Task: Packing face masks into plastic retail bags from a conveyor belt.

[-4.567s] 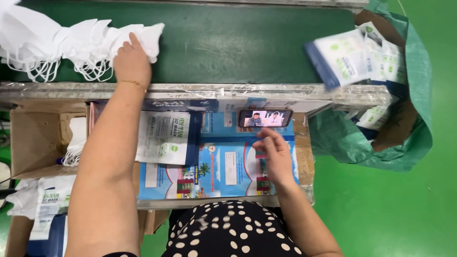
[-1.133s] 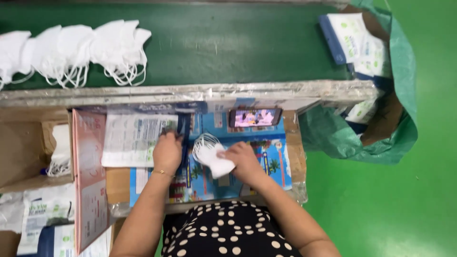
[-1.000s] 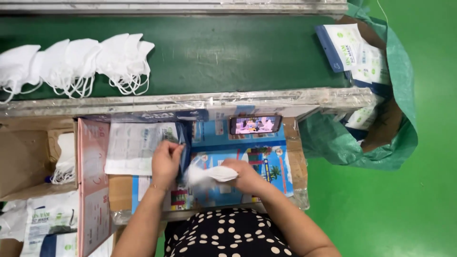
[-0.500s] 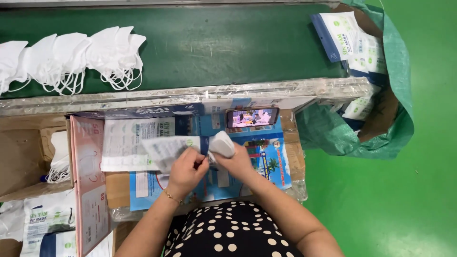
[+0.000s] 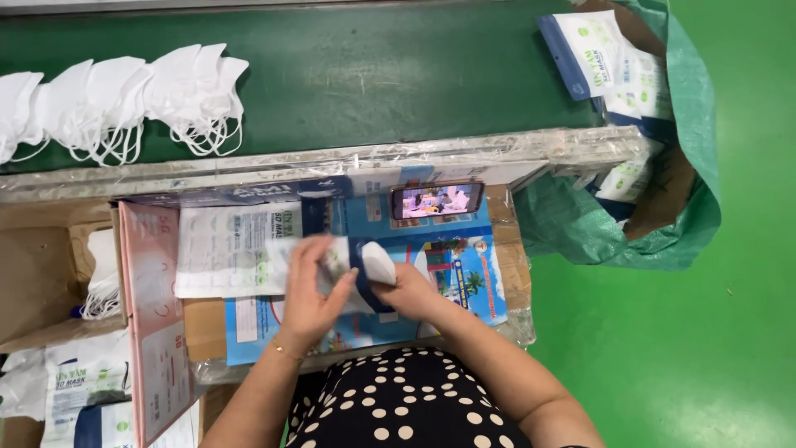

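My left hand (image 5: 308, 286) grips a flat white and blue pouch (image 5: 348, 261) at its open end, over the blue printed work surface (image 5: 464, 274). My right hand (image 5: 406, 290) holds a folded white face mask (image 5: 377, 261) that sits partly inside the pouch mouth. Both hands meet just in front of my polka-dot dress. Several loose white masks (image 5: 124, 104) lie in a row on the green conveyor belt (image 5: 398, 75) at the far left, out of reach of either hand.
A stack of empty pouches (image 5: 224, 249) lies left of my hands, beside a pink board (image 5: 153, 323). A phone (image 5: 437, 200) rests under the belt's metal rail. Filled pouches (image 5: 613, 58) sit in a green-lined box (image 5: 680, 166) at the right. Cardboard boxes (image 5: 41, 282) stand left.
My left hand took a pouch from the stack while my right brought a folded mask over. The mask now sits in the pouch mouth, with both hands closed on them.
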